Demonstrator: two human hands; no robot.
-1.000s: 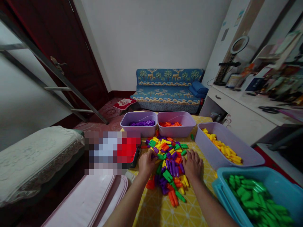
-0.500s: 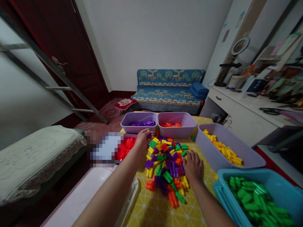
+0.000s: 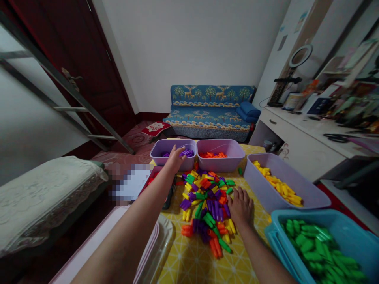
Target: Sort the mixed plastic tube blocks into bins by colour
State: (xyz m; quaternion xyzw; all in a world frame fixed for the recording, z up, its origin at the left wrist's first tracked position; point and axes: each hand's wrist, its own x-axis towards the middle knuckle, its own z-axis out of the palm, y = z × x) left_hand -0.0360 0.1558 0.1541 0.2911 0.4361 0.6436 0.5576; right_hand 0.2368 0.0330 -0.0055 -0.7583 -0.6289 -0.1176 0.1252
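My left hand [image 3: 177, 157] reaches over the front rim of the purple-piece bin [image 3: 158, 161], its fingers apart and nothing visible in them. Inside that bin lie purple plastic toy pieces [image 3: 187, 152]. On the yellow patterned tablecloth [image 3: 189, 260] is a mixed pile of finger-shaped plastic pieces [image 3: 209, 217] in purple, green, yellow, orange and red. Resting flat at the pile's right edge, my right hand [image 3: 242, 205] has its fingers spread and touches or nearly touches the closest pieces.
Beside the purple bin stands a lilac bin [image 3: 235, 163] with orange pieces. Farther right are a bin of yellow pieces [image 3: 253, 185] and a blue bin of green pieces [image 3: 276, 225]. Left, my forearm partly covers a container of red pieces [image 3: 154, 170] and a dark object [image 3: 169, 197].
My left hand has moved up and left from the pile's far edge to over the purple bin. Its fingers, curled around a small purple piece before, have opened. My right hand stays put.
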